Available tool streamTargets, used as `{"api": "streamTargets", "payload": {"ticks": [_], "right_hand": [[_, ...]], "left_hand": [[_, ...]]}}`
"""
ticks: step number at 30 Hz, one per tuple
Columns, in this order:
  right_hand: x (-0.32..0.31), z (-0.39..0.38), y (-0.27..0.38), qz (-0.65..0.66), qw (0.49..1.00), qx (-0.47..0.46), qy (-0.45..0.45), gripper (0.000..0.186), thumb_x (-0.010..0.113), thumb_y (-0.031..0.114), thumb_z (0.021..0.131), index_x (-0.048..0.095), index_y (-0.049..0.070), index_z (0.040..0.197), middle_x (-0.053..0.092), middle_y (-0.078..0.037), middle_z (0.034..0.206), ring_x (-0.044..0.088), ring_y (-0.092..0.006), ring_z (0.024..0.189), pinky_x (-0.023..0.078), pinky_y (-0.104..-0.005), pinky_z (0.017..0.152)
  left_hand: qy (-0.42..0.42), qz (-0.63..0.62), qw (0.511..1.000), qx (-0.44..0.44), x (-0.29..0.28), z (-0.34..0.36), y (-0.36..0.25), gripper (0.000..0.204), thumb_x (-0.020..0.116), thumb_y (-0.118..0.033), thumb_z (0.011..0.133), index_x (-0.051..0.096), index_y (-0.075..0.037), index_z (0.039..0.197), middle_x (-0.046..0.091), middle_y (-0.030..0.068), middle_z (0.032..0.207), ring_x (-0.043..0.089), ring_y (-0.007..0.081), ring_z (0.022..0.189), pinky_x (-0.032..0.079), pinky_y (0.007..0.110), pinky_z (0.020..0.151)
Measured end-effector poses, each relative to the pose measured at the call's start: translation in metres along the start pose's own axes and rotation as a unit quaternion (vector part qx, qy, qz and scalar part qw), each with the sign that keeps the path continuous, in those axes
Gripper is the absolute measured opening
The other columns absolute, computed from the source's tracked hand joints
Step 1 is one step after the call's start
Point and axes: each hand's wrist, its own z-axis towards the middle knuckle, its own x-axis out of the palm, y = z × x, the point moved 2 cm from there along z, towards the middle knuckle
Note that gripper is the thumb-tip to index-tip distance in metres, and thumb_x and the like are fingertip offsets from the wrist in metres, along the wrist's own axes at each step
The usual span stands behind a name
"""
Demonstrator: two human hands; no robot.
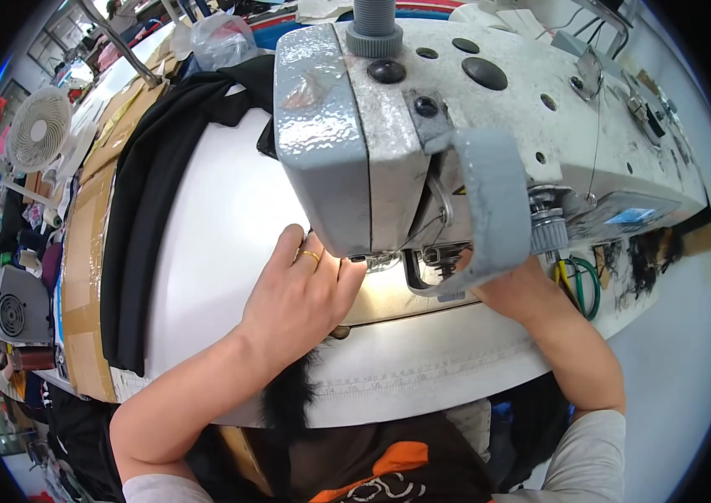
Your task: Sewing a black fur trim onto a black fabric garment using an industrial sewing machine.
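Observation:
My left hand [301,293], with a gold ring on one finger, lies palm down on the white sewing table [221,226], its fingertips reaching under the head of the grey-white sewing machine [456,126] by the lit needle area [381,261]. A strip of black fuzzy cloth [287,401] runs out from under that palm toward me. My right forearm [565,335] reaches in from the right. My right hand [490,281] is almost wholly hidden behind the machine's grey guard, so what it touches cannot be seen.
Black fabric [150,184] is draped along the table's left edge beside cardboard sheets [87,251]. A white fan [38,127] and a small grey heater [16,306] stand at the far left. Green cables [583,285] hang right of the machine.

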Motion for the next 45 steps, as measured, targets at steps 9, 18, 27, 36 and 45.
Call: {"api": "streamTargets", "payload": {"ticks": [9, 18, 27, 36, 45], "right_hand": [[-0.001, -0.003, -0.006, -0.002, 0.994, 0.047, 0.095, 0.020, 0.063, 0.012, 0.088, 0.073, 0.013, 0.105, 0.071, -0.009, 0.099, 0.072, -0.0334, 0.090, 0.059, -0.0461, 0.067], [0.021, -0.014, -0.020, -0.106, 0.992, 0.038, 0.063, 0.013, 0.069, 0.015, 0.077, 0.072, 0.009, 0.088, 0.072, -0.007, 0.090, 0.070, -0.0318, 0.087, 0.056, -0.0501, 0.075], [0.028, -0.016, -0.030, -0.054, 0.990, 0.089, 0.095, 0.032, 0.064, 0.036, 0.097, 0.070, 0.017, 0.122, 0.074, -0.019, 0.103, 0.072, -0.0419, 0.090, 0.059, -0.0554, 0.076], [0.027, -0.010, -0.022, -0.189, 0.977, -0.056, -0.075, 0.020, 0.076, 0.029, 0.090, 0.077, 0.015, 0.104, 0.068, -0.009, 0.073, 0.066, -0.0313, 0.058, 0.053, -0.0459, 0.047], [0.030, -0.017, -0.029, -0.203, 0.979, -0.027, -0.004, 0.031, 0.073, 0.030, 0.090, 0.075, 0.022, 0.120, 0.064, -0.009, 0.063, 0.065, -0.0278, 0.052, 0.051, -0.0440, 0.045]], "left_hand": [[-0.028, -0.023, 0.999, -0.004, 0.003, 0.000, 0.003, 0.010, 0.063, -0.009, 0.088, 0.053, -0.010, 0.085, 0.064, 0.0103, 0.071, 0.068, 0.0266, 0.090, 0.045, 0.044, 0.101], [0.004, -0.083, 0.996, -0.016, 0.008, 0.001, 0.005, 0.007, 0.064, -0.009, 0.088, 0.057, -0.007, 0.091, 0.068, 0.0146, 0.081, 0.069, 0.0309, 0.101, 0.045, 0.048, 0.105], [-0.032, -0.046, 0.998, -0.001, 0.003, 0.003, 0.010, 0.016, 0.063, -0.013, 0.091, 0.064, -0.004, 0.103, 0.066, 0.0100, 0.083, 0.063, 0.0248, 0.091, 0.046, 0.044, 0.098], [0.008, -0.020, 1.000, -0.017, 0.012, 0.004, 0.008, 0.025, 0.065, -0.015, 0.090, 0.065, -0.003, 0.113, 0.066, 0.0089, 0.090, 0.064, 0.0224, 0.093, 0.049, 0.043, 0.090], [0.010, -0.029, 0.999, -0.030, 0.011, 0.006, 0.007, 0.020, 0.066, -0.013, 0.089, 0.064, -0.004, 0.108, 0.068, 0.0094, 0.093, 0.065, 0.0223, 0.097, 0.050, 0.044, 0.092]]}}
